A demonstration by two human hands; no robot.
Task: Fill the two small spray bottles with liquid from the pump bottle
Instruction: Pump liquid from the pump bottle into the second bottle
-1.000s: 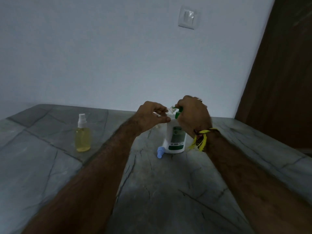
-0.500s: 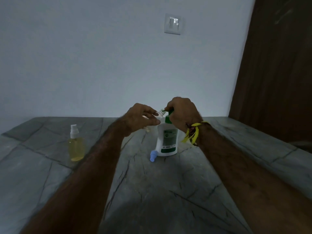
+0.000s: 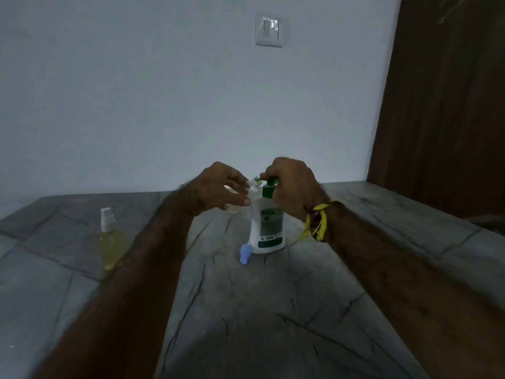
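A white pump bottle (image 3: 267, 228) with a green label and green pump head stands on the stone counter (image 3: 246, 310). My right hand (image 3: 291, 187) rests closed over the pump head. My left hand (image 3: 218, 191) holds a small clear spray bottle (image 3: 252, 185) tilted, its open neck right at the pump's nozzle; most of its body is hidden by my fingers. Its light blue spray cap (image 3: 244, 253) lies on the counter at the pump bottle's foot. A second small spray bottle (image 3: 109, 242), capped in white and full of yellow liquid, stands upright at the left.
A white wall with a light switch (image 3: 269, 28) rises behind the counter. A dark brown door (image 3: 442, 105) stands at the right. The light is dim.
The view has shifted, so hands and bottles appear lower and further left in frame. Both hands keep their hold at the pump head; the small bottle stays at the nozzle.
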